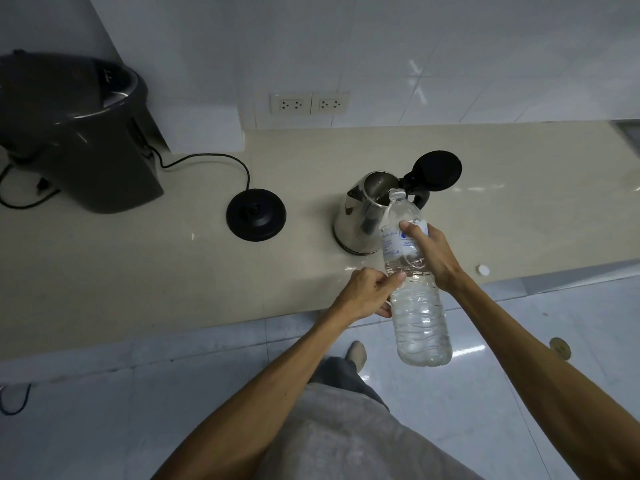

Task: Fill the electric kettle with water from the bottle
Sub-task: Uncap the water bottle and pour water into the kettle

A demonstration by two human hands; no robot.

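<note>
A steel electric kettle (356, 216) stands on the beige counter (173, 271) with its black lid (437, 170) flipped open to the right. A clear plastic water bottle (417, 306), uncapped and holding water, is tilted with its mouth at the kettle's opening. My right hand (429, 254) grips the bottle around its label from the right. My left hand (369, 292) holds the bottle's middle from the left. The bottle's white cap (482, 270) lies on the counter to the right.
The kettle's round black base (256, 214) sits to the left, its cord running to a large dark appliance (76, 133) at the far left. Two wall sockets (309, 103) are behind. The counter's front edge runs just below my hands, above a tiled floor.
</note>
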